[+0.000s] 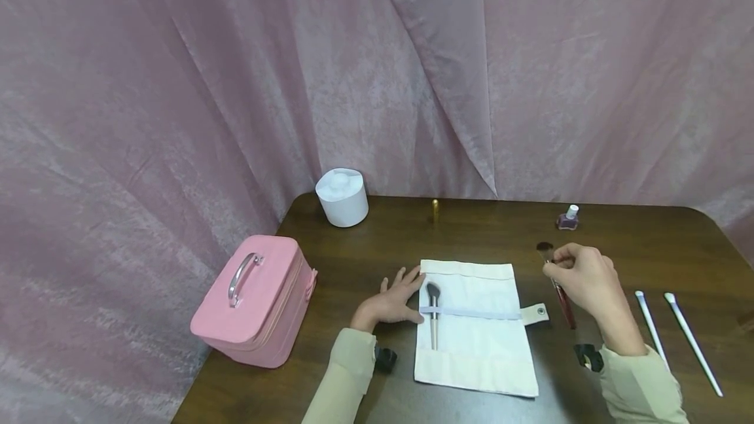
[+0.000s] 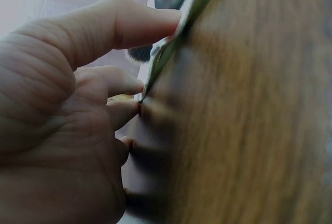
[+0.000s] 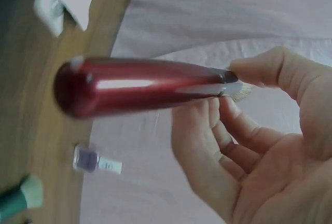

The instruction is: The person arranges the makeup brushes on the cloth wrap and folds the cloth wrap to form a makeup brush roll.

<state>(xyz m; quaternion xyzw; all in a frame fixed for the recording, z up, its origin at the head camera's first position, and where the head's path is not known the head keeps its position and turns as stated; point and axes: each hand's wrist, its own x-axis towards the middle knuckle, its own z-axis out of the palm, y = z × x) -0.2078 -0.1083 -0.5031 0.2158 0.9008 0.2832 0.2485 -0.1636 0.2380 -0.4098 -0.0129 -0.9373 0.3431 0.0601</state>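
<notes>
Room: pinkish-mauve curtain [image 1: 265, 84], folded, hangs behind the far edge of a dark brown wood table [image 1: 391, 234]; glare on the near middle.
Pink case [image 1: 247, 300]: left side, closed, silver handle on top.
White roll [image 1: 343, 198]: far left, upright.
Left hand [image 1: 391, 300]: fingers spread, grasping nothing, thumb and fingertips touching the left edge of the white pouch [image 1: 477, 345].
White pouch: spread on the table between the hands. A dark-headed brush [image 1: 434, 332] lies at its left under a pale band [image 1: 480, 314]; snap tab [image 1: 535, 314] sticks out right.
Gold tube [image 1: 435, 211]: far middle, upright.
Red brush [image 1: 563, 303]: right of the pouch, bristles pointing far.
Right hand [image 1: 583, 277]: pinching the red brush, thumb against fingers.
Polish bottle [image 1: 568, 220]: purple, white cap, far right.
White sticks [image 1: 692, 342]: two, right side, side by side, apart.
Left wrist view only: greenish strip under the pouch edge.
Right wrist view only: rounded handle end; green brush [image 3: 18, 200], cut off, can't match it to the head view.
Hard to see: brown item [image 1: 747, 320], cut off at right, unidentifiable; left stick's near end meets the sleeve.
</notes>
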